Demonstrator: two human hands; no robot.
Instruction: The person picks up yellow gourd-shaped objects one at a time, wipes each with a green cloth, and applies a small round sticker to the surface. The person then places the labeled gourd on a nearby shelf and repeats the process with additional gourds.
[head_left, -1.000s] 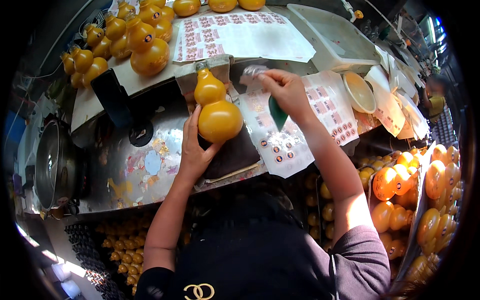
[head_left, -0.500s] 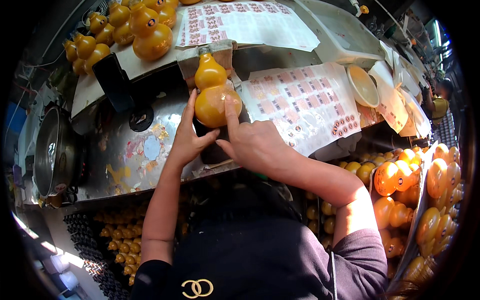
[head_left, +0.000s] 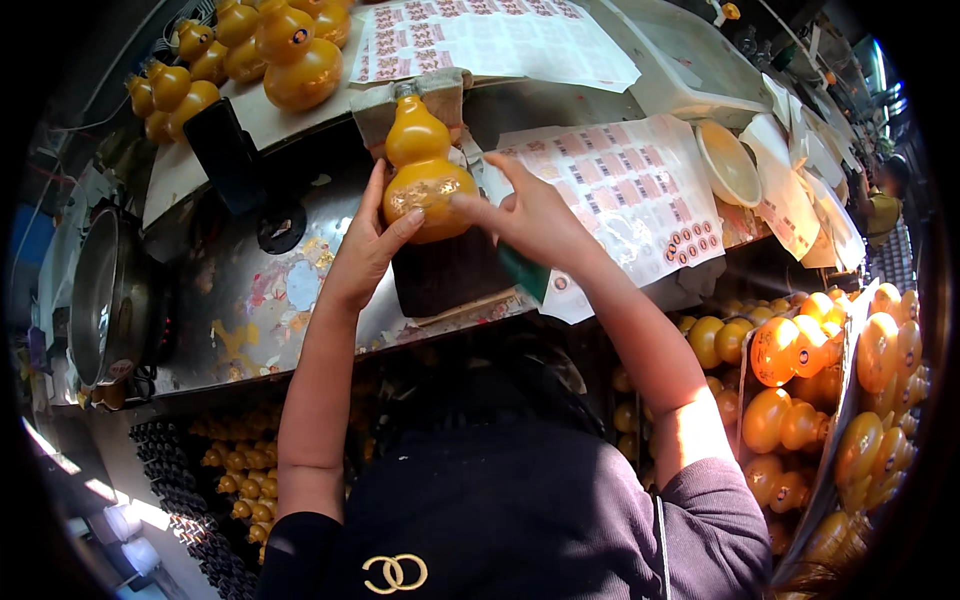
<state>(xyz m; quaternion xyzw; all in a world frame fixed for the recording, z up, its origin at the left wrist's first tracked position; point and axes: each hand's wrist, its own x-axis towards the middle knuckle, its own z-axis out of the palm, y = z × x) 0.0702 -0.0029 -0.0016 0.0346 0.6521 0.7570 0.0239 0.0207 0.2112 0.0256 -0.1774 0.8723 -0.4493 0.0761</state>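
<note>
A glossy yellow gourd-shaped bottle [head_left: 418,135] leans on a cloth-covered rest [head_left: 374,112], its neck pointing away from me. A gold-and-brown decal [head_left: 425,195] shows on its lower bulb. My left hand [head_left: 368,252] is closed around the bulb's left side, thumb across the front. My right hand [head_left: 540,222] is at the bulb's right side, with its thumb tip at the decal's edge and its index finger stretched out beside the bottle. Below the right palm a flat green piece [head_left: 524,274] sticks out, apparently held by the curled fingers, which are partly hidden.
Decal sheets [head_left: 640,180] lie to the right, beside a round cream bowl [head_left: 728,165]. More sheets [head_left: 490,45] and a white tray [head_left: 680,60] are farther back. A dark phone [head_left: 222,155], gourd bottles [head_left: 300,75] and a metal pan [head_left: 95,300] stand left. Bottles fill racks [head_left: 790,420] below.
My right index finger has left the bulb, and the right thumb has come to it. My left thumb has moved up onto the bulb. More of the green piece shows.
</note>
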